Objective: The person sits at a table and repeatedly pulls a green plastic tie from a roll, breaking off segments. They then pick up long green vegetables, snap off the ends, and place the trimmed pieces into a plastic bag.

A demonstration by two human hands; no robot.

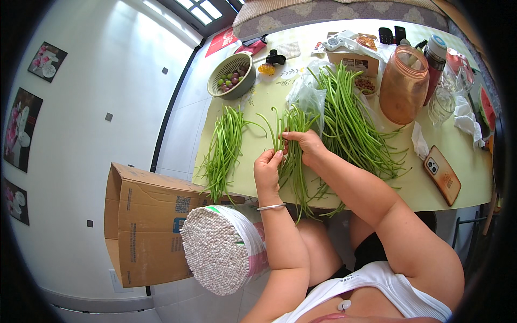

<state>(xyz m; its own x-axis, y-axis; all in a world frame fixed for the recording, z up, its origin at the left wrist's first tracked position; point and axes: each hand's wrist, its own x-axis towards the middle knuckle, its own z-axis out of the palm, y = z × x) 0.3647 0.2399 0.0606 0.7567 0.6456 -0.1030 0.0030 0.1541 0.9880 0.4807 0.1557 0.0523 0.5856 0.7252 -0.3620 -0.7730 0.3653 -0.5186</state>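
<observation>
"Stems, thin and green: where are they, and what are the hands doing with them?"

"They lie in three heaps on the pale surface (247, 172): a left heap (223, 153), a middle bunch (295, 161) by the hands, and a large right heap (350, 118). The left hand (267, 168) pinches a few upright stems (278, 129) between thumb and finger; the right hand (308, 144) grips just above, fingertips closed on the same ones."

"How would they handle?"

"Light, I'd judge, and springy: the loose ends curve, yet a sharp bend would probably snap one. I can't tell whether they're wet; if so, they'd slide. Best to take one mid-length, in a gentle pinch, since the far ends look tangled."

"And the containers?"

"A colander (215, 90) holds green and dark red grapes (235, 76). A clear plastic bag (308, 102) sits crumpled between the middle bunch and the right heap. Behind the right heap, a small tub holds reddish-brown bits (365, 84). Beside them stands an open-mouthed amber jar (404, 89); I see nothing certain inside. The cardboard box (151, 231) by the surface hides its contents."
</observation>
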